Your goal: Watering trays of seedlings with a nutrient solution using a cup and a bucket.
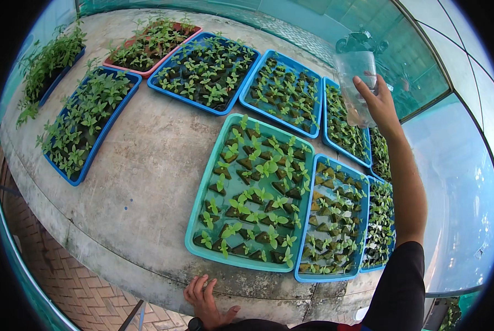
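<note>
My right hand (380, 103) grips a transparent plastic cup (356, 70), which looks like a cut bottle, with the arm stretched out over the far right trays. Below the cup is a blue tray (325, 142) of seedlings, partly covered by cup and arm. My left hand (207, 300) rests on the front edge of the concrete table (147, 165), thumb spread and nothing held. Just beyond it lies a turquoise tray (192, 215) of seedlings in dark triangular sponge plugs. A blue tray (307, 252) with similar plugs stands against its right side.
Two more blue trays (226, 111) (247, 101) of seedlings stand at the back, beside a pink tray (147, 74). On the left are a blue tray (102, 140) and a dark blue planter (61, 78) with taller plants. Green netting (412, 53) encloses the back.
</note>
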Tool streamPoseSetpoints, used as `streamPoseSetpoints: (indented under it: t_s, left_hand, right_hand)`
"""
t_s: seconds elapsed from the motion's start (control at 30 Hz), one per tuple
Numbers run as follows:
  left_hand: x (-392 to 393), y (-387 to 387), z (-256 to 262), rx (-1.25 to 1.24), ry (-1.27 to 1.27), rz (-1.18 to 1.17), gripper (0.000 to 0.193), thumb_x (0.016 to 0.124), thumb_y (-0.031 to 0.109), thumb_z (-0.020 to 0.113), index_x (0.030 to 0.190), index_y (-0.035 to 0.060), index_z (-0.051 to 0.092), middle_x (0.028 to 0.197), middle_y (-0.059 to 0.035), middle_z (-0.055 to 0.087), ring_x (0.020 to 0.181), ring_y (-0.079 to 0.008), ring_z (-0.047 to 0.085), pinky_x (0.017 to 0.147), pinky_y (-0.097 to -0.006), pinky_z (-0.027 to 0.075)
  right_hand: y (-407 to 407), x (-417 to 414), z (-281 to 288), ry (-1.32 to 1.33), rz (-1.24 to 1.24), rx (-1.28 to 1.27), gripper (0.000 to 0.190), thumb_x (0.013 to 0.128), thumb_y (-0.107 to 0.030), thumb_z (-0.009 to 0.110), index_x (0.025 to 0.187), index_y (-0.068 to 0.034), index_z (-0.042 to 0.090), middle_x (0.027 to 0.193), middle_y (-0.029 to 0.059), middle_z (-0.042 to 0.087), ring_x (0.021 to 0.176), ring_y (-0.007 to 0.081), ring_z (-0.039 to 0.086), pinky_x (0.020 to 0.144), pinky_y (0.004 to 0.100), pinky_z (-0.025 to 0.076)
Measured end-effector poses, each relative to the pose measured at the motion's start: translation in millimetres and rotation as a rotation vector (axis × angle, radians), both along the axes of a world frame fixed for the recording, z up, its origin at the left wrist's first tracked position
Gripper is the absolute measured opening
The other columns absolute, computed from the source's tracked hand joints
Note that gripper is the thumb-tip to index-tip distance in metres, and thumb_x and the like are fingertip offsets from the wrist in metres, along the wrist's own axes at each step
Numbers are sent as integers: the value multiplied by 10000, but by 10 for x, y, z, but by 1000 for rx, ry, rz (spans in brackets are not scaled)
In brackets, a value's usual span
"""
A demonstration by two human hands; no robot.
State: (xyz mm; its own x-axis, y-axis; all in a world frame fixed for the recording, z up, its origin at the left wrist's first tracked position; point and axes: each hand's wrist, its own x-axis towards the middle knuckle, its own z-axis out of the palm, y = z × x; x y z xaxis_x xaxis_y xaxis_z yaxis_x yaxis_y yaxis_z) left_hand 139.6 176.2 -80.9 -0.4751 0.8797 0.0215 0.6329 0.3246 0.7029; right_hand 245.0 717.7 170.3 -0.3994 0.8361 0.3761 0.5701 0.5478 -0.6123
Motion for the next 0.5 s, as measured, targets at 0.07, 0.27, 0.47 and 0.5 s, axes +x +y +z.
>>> streamPoseSetpoints:
  t_s: [0.07,0.27,0.47,0.5]
  left_hand:
    - [6,19,24,22,18,6,901,817,740,564,1327,3,475,1393,-189,405,1339,-405,321,1079,-603,178]
    - [-9,28,5,71,29,71,869,866,660,556,1379,-27,420,1448,-241,343,1362,-432,285,1101,-591,162]
    - [-652,28,147,74,192,272,755,947,508,510,1421,-62,365,1519,-253,265,1414,-428,226,1120,-583,117]
    - [-806,58,145,71,196,273,755,947,508,510,1421,-62,365,1519,-253,265,1414,-428,226,1120,-583,117]
  right_hand:
    - [-203,217,142,12,0,-31,701,873,-510,722,1263,46,549,1022,132,649,899,183,611,820,321,485]
    - [-320,946,245,-44,-74,-72,756,874,-547,704,1286,57,514,1028,148,645,894,186,622,813,324,495]
    - [138,1312,-119,-113,-211,-49,989,797,-641,722,1361,108,409,1157,288,625,1035,319,657,892,401,514]
    - [222,1285,-197,-110,-210,-53,989,797,-641,722,1361,108,409,1157,288,625,1035,319,657,892,401,514]
